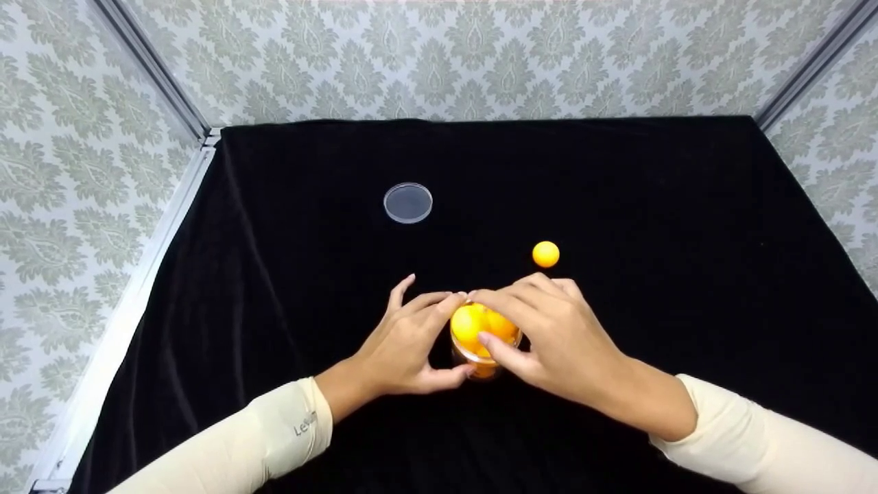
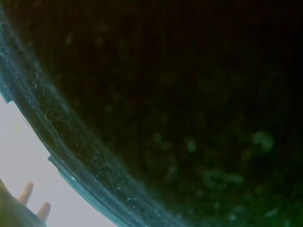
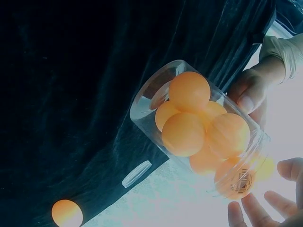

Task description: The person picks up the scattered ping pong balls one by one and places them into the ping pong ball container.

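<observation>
A clear plastic jar (image 3: 147, 106) filled with several orange ping-pong balls (image 3: 189, 92) sits between my two hands near the front of the table. My left hand (image 1: 405, 336) grips its side, thumb near and fingers at the far rim; the right wrist view shows that left hand (image 3: 253, 92) against the wall. Over the jar's mouth is my right hand (image 1: 559, 333), thumb tip overlapping the top balls and fingertips at the far rim. Its fingers (image 3: 255, 210) look spread around the mouth. One loose orange ball (image 1: 546, 254) lies beyond the right hand.
A round clear lid (image 1: 408, 203) lies flat on the black cloth (image 1: 329, 171), farther back and left of the jar. Patterned walls (image 1: 439, 62) and metal frame rails (image 1: 158, 68) border the table. The left wrist view is mostly dark cloth.
</observation>
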Motion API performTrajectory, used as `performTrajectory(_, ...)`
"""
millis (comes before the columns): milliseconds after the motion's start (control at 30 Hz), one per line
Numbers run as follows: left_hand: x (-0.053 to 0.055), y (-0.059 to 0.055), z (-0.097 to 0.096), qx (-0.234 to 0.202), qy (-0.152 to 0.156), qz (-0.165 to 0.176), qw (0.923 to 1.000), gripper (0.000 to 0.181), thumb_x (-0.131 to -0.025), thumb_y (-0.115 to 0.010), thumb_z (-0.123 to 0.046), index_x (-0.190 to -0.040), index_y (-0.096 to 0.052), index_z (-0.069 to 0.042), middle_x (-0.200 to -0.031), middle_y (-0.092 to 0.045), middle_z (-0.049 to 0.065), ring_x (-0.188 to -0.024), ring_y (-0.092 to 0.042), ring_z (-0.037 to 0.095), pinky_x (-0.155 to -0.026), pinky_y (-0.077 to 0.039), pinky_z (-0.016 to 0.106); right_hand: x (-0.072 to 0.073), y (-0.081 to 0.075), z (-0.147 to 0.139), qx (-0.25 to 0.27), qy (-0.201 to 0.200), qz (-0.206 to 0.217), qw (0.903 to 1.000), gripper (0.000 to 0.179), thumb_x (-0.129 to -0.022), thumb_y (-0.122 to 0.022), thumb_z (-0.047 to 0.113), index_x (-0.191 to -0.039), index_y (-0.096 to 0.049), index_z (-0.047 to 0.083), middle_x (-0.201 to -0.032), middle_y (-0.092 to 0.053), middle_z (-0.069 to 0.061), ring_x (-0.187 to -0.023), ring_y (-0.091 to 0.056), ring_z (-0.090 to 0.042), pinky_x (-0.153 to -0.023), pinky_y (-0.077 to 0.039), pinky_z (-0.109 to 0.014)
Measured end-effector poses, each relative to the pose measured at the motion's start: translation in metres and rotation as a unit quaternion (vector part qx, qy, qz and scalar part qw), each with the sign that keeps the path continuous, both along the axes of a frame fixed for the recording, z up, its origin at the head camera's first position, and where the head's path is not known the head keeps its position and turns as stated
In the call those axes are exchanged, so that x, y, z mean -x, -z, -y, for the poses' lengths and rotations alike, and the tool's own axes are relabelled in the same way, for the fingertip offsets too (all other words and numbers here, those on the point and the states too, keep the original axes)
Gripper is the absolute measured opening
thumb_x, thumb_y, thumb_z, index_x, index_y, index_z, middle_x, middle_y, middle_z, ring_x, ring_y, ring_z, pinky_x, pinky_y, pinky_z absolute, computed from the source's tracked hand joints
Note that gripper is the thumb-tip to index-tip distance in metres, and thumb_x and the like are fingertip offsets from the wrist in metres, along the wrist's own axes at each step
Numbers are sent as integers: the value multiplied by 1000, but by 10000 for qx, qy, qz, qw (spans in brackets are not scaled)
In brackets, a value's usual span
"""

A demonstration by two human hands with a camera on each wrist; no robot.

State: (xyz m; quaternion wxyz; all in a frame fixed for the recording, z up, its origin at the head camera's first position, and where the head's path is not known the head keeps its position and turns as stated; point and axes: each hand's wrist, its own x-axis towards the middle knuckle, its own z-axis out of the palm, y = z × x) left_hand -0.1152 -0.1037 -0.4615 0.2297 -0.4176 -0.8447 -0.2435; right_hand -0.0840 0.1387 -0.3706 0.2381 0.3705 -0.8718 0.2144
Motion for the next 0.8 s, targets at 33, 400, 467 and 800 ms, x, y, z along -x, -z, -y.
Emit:
performTrajectory(33, 0, 0, 0, -1, 2, -3, 10000, 87, -79, -74, -62, -145, -50, -12, -136, -67, 1, -123, -64, 21, -110, -32, 71, 0, 0, 0, 1, 6, 12, 10000, 39, -90, -74, 38, -126, -71, 22, -108, -75, 8, -97, -65, -10, -81, -46, -36)
performTrajectory(400, 0, -1, 0, 61, 16, 101, 9999, 85, -80, -72, -61, -145, -49, -12, -135, -67, 1, -124, -63, 21, -110, -31, 71, 0, -2, -1, -1, 65, 50, 10000, 40, -90, -74, 37, -127, -71, 23, -108, -75, 8, -98, -65, -11, -81, -46, -37)
performTrajectory(467, 0, -1, 0, 70, 12, 122, 9999, 85, -80, -72, -62, -145, -49, -12, -134, -67, 0, -124, -63, 21, -111, -31, 71, 0, -2, -1, -6, 68, 31, 10000, 40, -90, -74, 37, -127, -71, 23, -108, -75, 8, -98, -65, -11, -81, -46, -36)
performTrajectory(800, 0, -1, 0, 84, 8, 50, 10000, 87, -79, -73, -63, -144, -50, -10, -131, -69, 4, -122, -64, 23, -110, -32, 71, 5, -5, -8, 44, 181, -30, 9998, 40, -91, -73, 37, -128, -70, 23, -112, -75, 8, -102, -67, -13, -82, -48, -39)
